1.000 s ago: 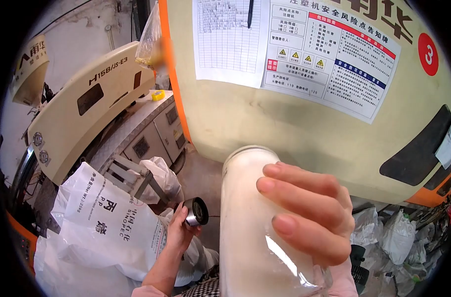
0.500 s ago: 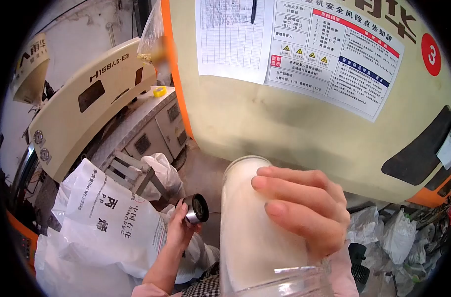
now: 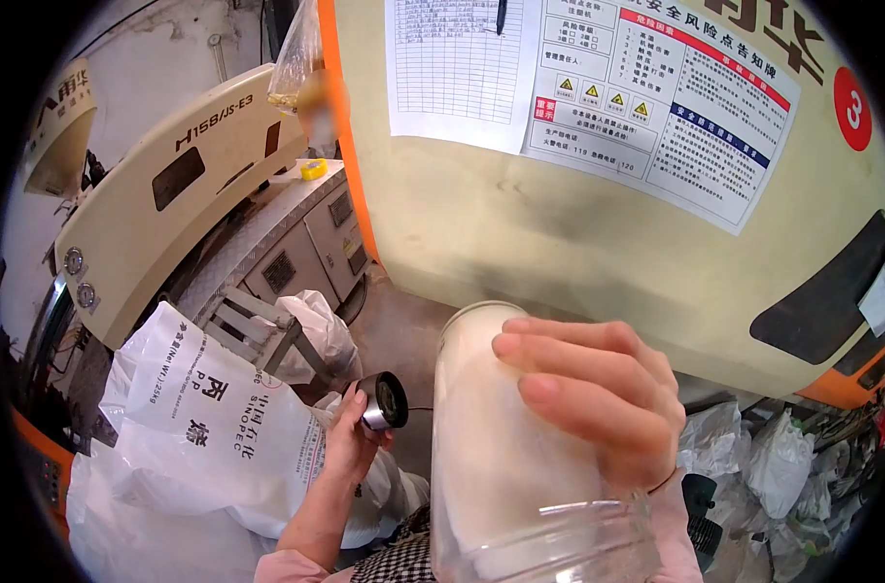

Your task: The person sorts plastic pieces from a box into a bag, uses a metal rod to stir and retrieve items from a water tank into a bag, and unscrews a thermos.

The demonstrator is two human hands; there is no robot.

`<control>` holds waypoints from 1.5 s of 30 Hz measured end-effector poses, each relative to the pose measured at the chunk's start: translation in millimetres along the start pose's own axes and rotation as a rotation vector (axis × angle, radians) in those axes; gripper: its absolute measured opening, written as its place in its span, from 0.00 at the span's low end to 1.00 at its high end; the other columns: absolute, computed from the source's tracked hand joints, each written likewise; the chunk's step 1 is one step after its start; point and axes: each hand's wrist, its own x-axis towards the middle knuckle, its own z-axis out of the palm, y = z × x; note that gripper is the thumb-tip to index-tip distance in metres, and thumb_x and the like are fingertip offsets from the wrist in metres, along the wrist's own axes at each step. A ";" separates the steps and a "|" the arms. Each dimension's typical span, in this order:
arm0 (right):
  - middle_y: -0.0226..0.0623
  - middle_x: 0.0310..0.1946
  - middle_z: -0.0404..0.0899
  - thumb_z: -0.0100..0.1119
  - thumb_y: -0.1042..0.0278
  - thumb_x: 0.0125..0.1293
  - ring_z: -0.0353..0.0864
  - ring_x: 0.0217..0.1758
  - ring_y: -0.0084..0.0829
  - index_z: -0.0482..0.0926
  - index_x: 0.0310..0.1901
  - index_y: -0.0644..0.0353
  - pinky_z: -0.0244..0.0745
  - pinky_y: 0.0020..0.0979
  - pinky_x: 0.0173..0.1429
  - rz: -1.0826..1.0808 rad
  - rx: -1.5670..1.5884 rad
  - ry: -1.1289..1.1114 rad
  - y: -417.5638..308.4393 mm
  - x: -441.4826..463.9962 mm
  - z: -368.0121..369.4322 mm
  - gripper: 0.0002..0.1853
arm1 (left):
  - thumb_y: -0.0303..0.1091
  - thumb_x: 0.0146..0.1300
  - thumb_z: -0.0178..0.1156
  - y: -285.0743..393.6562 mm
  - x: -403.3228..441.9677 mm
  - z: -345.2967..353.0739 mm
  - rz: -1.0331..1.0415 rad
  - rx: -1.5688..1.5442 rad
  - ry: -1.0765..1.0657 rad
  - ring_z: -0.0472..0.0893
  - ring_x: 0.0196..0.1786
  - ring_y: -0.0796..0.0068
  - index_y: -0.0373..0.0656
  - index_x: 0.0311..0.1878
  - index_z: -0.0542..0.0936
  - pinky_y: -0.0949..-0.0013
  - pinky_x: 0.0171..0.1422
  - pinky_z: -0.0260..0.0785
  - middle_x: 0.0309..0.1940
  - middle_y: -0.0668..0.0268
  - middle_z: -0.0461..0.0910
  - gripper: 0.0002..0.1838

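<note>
A large clear jar (image 3: 481,437) fills the lower middle of the view, tilted, with its ridged neck towards me and its base pointing away. Its body looks milky white; whether the white is inside or on the wall I cannot tell. My right hand (image 3: 603,394) is wrapped over the jar's right side, fingers bent across it. To the left, my left hand (image 3: 350,442) grips a short round silver lid (image 3: 385,401) with a dark hollow inside, held apart from the jar. The thumb lies along the lid's silver side.
A white printed sack (image 3: 214,418) stands at left, beside a grey metal stool (image 3: 267,330). Ahead is a cream machine panel (image 3: 520,233) with papers (image 3: 646,107) on it. Crumpled plastic bags (image 3: 782,466) lie at right. A yellow tape roll (image 3: 314,169) sits on a cabinet.
The view has shifted slightly. Both hands keep their holds on the jar and the lid, and the lid has moved a little up and left in view.
</note>
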 end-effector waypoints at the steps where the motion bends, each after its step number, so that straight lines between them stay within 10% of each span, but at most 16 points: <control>1: 0.46 0.33 0.81 0.62 0.73 0.44 0.82 0.29 0.37 0.80 0.38 0.68 0.80 0.28 0.32 0.008 -0.001 0.009 -1.2 0.9 -0.3 0.16 | 0.51 0.66 0.52 0.0 0.1 0.3 -0.002 0.002 0.002 0.76 0.24 0.75 0.48 0.52 0.70 0.72 0.23 0.66 0.31 0.69 0.77 0.20; 32: 0.41 0.42 0.81 0.63 0.62 0.58 0.81 0.42 0.43 0.71 0.46 0.50 0.80 0.38 0.45 0.058 -0.154 -0.114 -25.0 15.4 -21.7 0.16 | 0.50 0.66 0.52 -2.1 -1.6 3.6 0.035 -0.040 -0.039 0.77 0.24 0.74 0.47 0.52 0.69 0.72 0.23 0.66 0.30 0.68 0.78 0.19; 45: 0.47 0.35 0.81 0.64 0.71 0.43 0.83 0.31 0.39 0.80 0.39 0.67 0.79 0.28 0.34 0.087 0.034 -0.103 -9.8 -4.6 -13.6 0.18 | 0.50 0.64 0.54 -0.2 4.9 -6.7 0.052 -0.127 0.053 0.77 0.22 0.70 0.43 0.65 0.59 0.68 0.23 0.68 0.30 0.63 0.78 0.32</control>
